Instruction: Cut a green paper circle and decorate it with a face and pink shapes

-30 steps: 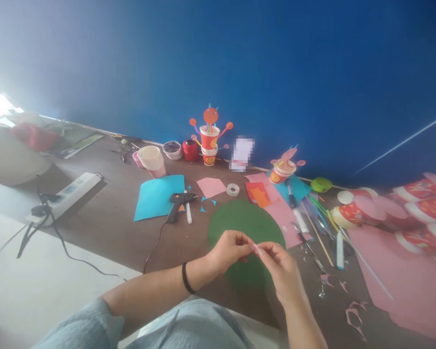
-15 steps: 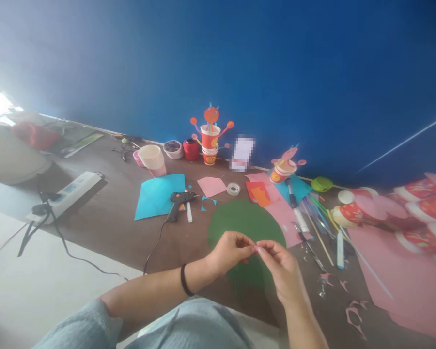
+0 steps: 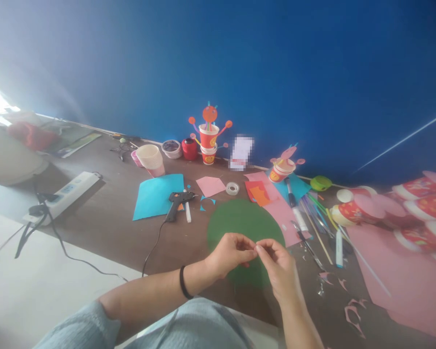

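My left hand [image 3: 229,253] and my right hand [image 3: 280,264] meet fingertip to fingertip just above a green paper circle [image 3: 240,223] on the brown table. Both pinch a tiny piece between thumb and fingers; it is too small to name, though a bit of red shows under my left fingers. A black band circles my left wrist.
A black glue gun [image 3: 177,201] with its cord lies left of the circle, on a cyan sheet [image 3: 156,196]. A tape roll [image 3: 232,188], pink paper [image 3: 403,271], scissors [image 3: 307,245], straws and decorated red cups [image 3: 209,138] crowd the back and right. A power strip [image 3: 67,191] lies far left.
My hands stay pinched together over the green circle; the fingertips have shifted slightly closer. Nothing else moved.
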Action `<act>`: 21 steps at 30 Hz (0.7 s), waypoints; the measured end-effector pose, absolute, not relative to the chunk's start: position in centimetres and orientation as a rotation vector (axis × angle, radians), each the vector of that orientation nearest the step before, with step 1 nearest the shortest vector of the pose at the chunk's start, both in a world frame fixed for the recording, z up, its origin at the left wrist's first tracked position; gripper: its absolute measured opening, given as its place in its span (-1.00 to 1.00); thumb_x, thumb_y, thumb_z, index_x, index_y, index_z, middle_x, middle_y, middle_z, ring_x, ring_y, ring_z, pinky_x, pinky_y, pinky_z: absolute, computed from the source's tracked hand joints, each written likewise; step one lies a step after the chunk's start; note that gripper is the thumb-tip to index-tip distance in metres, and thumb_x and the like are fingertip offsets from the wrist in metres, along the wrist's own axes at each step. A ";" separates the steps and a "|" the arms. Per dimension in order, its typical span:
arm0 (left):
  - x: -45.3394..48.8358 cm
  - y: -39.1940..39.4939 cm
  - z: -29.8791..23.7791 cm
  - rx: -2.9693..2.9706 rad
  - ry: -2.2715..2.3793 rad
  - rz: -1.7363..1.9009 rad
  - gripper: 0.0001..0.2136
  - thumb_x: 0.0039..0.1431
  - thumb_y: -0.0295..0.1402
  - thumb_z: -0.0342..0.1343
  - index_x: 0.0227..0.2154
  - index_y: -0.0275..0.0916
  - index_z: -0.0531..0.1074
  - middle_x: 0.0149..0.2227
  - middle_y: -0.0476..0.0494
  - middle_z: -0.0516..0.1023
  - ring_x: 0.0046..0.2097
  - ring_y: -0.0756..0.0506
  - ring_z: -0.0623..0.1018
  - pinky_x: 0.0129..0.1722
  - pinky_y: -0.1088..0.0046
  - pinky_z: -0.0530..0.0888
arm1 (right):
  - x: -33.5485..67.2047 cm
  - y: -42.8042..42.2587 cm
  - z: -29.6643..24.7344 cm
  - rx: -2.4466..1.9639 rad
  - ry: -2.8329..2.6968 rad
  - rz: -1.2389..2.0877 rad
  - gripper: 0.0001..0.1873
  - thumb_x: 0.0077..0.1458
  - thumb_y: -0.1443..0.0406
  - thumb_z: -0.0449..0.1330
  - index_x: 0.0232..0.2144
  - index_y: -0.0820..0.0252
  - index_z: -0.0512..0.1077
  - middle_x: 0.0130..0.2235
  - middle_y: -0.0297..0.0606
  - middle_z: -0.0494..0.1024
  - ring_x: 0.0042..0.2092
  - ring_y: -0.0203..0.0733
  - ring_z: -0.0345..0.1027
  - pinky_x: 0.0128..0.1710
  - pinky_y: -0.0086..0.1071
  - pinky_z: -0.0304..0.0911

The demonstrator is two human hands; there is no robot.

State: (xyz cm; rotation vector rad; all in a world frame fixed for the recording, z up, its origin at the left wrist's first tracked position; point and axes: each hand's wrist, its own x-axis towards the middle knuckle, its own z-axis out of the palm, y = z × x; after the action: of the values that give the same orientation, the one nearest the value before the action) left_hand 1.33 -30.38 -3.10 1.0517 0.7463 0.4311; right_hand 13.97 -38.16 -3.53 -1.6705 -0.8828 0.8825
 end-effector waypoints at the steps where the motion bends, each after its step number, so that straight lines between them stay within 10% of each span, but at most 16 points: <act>1: 1.4 -30.4 -3.2 1.059 0.754 0.431 -0.73 -0.14 -0.21 0.27 -0.45 -0.35 0.50 -0.52 -0.03 0.43 -0.48 0.04 0.39 -0.50 0.53 0.40 | 13.9 -38.2 -3.6 -1.681 -0.885 0.868 -0.74 0.01 0.09 0.21 -0.41 0.16 0.42 -0.43 -0.29 0.49 -0.36 -0.19 0.34 -0.33 -0.38 0.23; 21: 1.3 -30.2 -3.4 1.171 0.813 0.502 -0.79 -0.08 -0.33 0.20 -0.38 -0.35 0.41 -0.49 -0.04 0.43 -0.48 0.04 0.41 -0.51 0.54 0.38 | 14.0 -38.1 -3.9 -1.646 -0.968 0.969 -0.74 0.05 0.11 0.17 -0.50 0.18 0.38 -0.52 -0.37 0.36 -0.45 -0.29 0.19 -0.43 -0.44 0.11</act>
State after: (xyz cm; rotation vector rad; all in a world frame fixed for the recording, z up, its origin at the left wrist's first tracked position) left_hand 1.29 -30.19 -3.35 1.1712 0.8128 0.5020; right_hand 13.95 -38.12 -3.88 -1.6455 -0.9682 0.9688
